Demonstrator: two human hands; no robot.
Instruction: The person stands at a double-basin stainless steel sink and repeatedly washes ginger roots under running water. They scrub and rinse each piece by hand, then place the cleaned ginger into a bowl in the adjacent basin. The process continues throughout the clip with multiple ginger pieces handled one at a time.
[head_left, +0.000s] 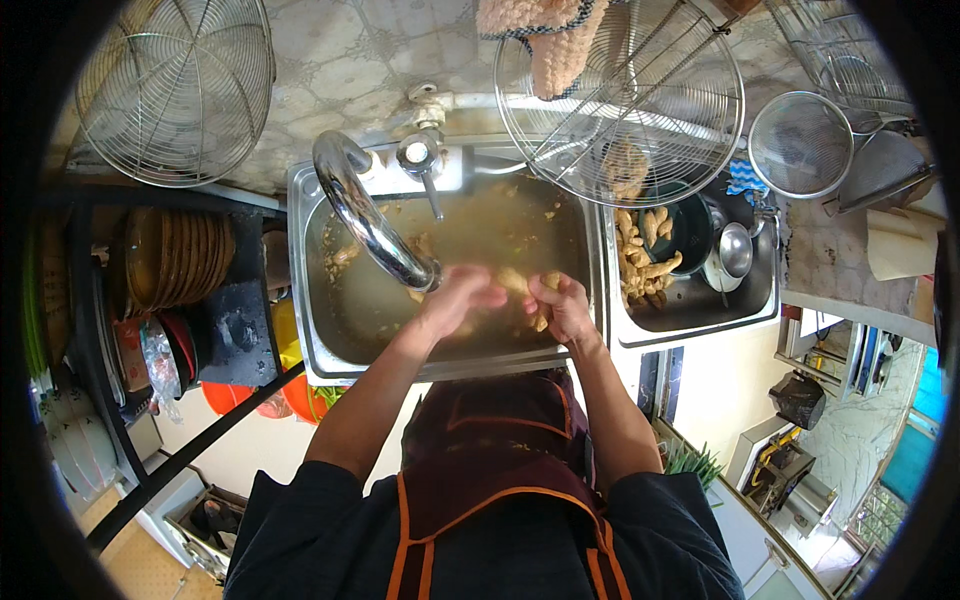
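Observation:
Over a steel sink basin (330, 337) of murky water, my right hand (562, 304) grips a knobbly ginger root (514, 281). Parts of the root stick out to the left of my fingers and below them. My left hand (457, 296) is just left of it, blurred by motion, its fingers pointing toward the root. Whether it touches the root or holds anything in its palm cannot be made out. A curved chrome faucet (367, 217) arches over the basin, its spout end close to my left wrist. Pale bits (341, 259) lie in the cloudy water along the left side.
The right-hand basin (701, 326) holds a pile of ginger roots (637, 270), a dark green bowl (690, 232) and a metal ladle (735, 251). Wire strainers (619, 112) hang above the sinks, one overlapping the right basin. A black rack (240, 322) with stacked plates (180, 259) stands left.

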